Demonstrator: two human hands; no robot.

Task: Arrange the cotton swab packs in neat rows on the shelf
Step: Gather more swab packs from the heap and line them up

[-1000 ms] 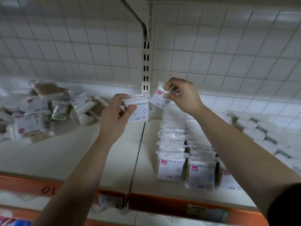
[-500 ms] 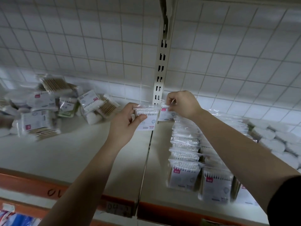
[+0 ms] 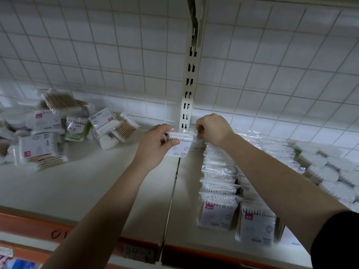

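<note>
My left hand [image 3: 155, 145] grips a clear pack of white cotton swabs [image 3: 179, 143] upright above the shelf seam. My right hand [image 3: 211, 130] pinches the top right edge of that pack, with a second pack [image 3: 197, 145] partly hidden just behind it. Directly below my right wrist, a neat row of upright swab packs [image 3: 218, 183] runs from the shelf front to the back, and a second row [image 3: 256, 226] stands to its right. A loose heap of mixed swab packs [image 3: 58, 129] lies at the back left of the shelf [image 3: 97, 187].
Stacks of round white cotton pads [image 3: 326, 169] fill the shelf's right end. A slotted metal upright [image 3: 188, 90] rises behind my hands, against a white wire-grid back panel [image 3: 97, 55]. An orange price rail [image 3: 38, 226] runs along the shelf's front edge.
Both hands came together and lowered toward the back of the shelf; my right hand's pack dropped behind the left hand's pack, and my right fingers now pinch the left pack's top edge.
</note>
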